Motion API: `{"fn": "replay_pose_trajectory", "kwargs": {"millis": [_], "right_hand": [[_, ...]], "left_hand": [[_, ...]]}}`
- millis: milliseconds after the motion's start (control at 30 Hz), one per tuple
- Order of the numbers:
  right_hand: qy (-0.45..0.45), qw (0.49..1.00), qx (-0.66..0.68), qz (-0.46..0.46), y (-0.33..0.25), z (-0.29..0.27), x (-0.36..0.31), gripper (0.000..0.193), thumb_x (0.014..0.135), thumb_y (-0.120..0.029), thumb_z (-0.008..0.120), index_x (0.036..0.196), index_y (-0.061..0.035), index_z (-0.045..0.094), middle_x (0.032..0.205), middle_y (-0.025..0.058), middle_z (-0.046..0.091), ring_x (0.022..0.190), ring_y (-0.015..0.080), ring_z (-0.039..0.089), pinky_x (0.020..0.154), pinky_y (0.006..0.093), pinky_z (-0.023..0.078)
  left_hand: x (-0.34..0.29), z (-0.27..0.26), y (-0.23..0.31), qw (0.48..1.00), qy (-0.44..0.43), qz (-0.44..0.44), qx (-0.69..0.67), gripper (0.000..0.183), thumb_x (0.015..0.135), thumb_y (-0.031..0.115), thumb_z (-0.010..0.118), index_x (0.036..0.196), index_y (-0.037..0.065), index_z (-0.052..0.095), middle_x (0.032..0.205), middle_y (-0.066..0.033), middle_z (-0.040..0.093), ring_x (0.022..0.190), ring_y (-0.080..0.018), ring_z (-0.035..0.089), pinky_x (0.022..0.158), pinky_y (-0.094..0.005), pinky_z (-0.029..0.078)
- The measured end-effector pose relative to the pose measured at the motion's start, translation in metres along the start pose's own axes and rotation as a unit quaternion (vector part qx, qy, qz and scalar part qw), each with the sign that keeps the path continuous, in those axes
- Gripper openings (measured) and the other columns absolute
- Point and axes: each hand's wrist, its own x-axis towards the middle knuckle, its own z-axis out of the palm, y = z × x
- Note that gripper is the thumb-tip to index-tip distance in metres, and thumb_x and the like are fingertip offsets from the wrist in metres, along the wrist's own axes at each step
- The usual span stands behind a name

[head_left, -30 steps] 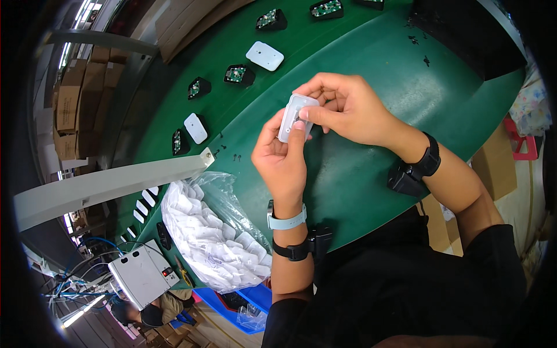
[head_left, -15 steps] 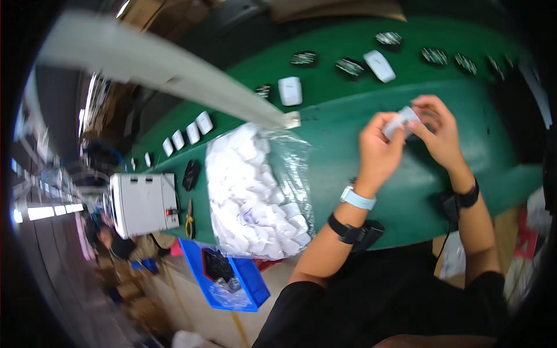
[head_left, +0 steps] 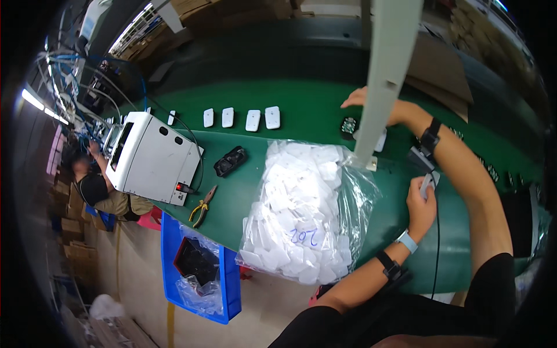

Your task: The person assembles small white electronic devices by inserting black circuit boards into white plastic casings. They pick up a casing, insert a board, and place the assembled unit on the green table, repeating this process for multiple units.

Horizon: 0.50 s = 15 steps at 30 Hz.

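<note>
My left hand [head_left: 422,209] is closed around a small white plastic casing [head_left: 430,182] over the green table. My right hand [head_left: 358,100] reaches out across the green belt at the far side, its fingers stretched toward the left; a pale upright post hides part of this hand. Just below those fingers lies a dark bundle of small circuit boards [head_left: 348,125], and another white casing [head_left: 380,141] shows partly behind the post. To the left of my hands rests a clear plastic bag [head_left: 301,214] full of white plastic pieces.
The pale post [head_left: 390,69] rises between the bag and my right arm. Several white casings [head_left: 253,120] line the belt. Leftward are a white machine [head_left: 152,156], pliers [head_left: 203,207], a black bundle [head_left: 230,161] and a blue bin [head_left: 232,296]. A person [head_left: 96,185] sits at far left.
My hands have parted: the left keeps the white casing, while the right has left it and stretched over the belt. The view has turned leftward.
</note>
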Motion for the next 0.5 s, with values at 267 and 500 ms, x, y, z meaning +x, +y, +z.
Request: {"fn": "replay_pose_trajectory", "kwargs": {"millis": [267, 500], "right_hand": [[0.018, 0.999, -0.042, -0.028, 0.036, 0.024, 0.026, 0.055, 0.072, -0.020, 0.077, 0.121, -0.0042, 0.059, 0.125, 0.0130, 0.060, 0.118, 0.0308, 0.057, 0.099, 0.0425, 0.045], [0.280, 0.856, 0.435, 0.017, -0.069, -0.069, -0.101, 0.050, 0.076, -0.012, 0.077, 0.112, -0.0099, 0.043, 0.090, 0.0113, 0.063, 0.081, 0.0264, 0.069, 0.067, 0.0330, 0.053]], "left_hand": [[-0.007, -0.001, 0.004, 0.987, -0.032, -0.126, -0.100, 0.020, 0.103, 0.009, 0.050, 0.117, -0.004, 0.048, 0.095, -0.0123, 0.066, 0.077, -0.0136, 0.064, 0.071, -0.0267, 0.052], [0.008, -0.011, 0.013, 0.949, -0.100, -0.188, -0.235, 0.017, 0.104, 0.008, 0.044, 0.117, -0.001, 0.038, 0.102, -0.0210, 0.066, 0.081, -0.0236, 0.068, 0.072, -0.0370, 0.059]]}}
